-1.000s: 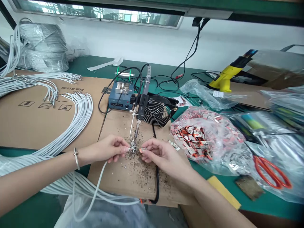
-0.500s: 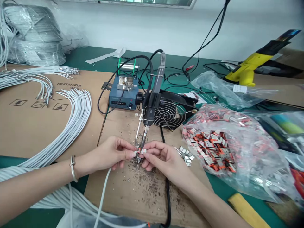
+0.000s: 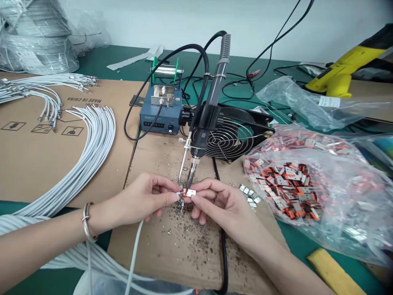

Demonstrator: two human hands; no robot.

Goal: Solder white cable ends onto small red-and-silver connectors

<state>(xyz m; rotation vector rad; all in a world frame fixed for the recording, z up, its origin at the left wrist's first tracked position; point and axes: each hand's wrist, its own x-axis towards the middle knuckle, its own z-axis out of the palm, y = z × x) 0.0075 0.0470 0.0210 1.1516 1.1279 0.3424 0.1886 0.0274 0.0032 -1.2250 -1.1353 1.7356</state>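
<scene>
My left hand (image 3: 150,194) pinches the end of a white cable (image 3: 135,250), which hangs down beneath the palm. Between the thumb and fingers of my right hand (image 3: 215,200) is a small metal plate with an orange part (image 3: 192,192). The cable end and the plate meet under the tip of the soldering iron (image 3: 201,137), which is held in a stand. A thin metal feed tube (image 3: 183,164) comes down just left of the tip. Where exactly the wire touches the plate is too small to tell.
Behind stands a blue soldering unit (image 3: 160,114) with a solder spool (image 3: 167,70), beside a black fan (image 3: 233,137). Bags of orange-and-metal parts (image 3: 291,188) lie right, near loose metal plates (image 3: 251,196). White cables (image 3: 95,159) cover the left; a yellow tool (image 3: 337,76) lies back right.
The view has moved slightly closer and tilted down. Both hands stay together at the iron tip, still holding the cable and the plate.
</scene>
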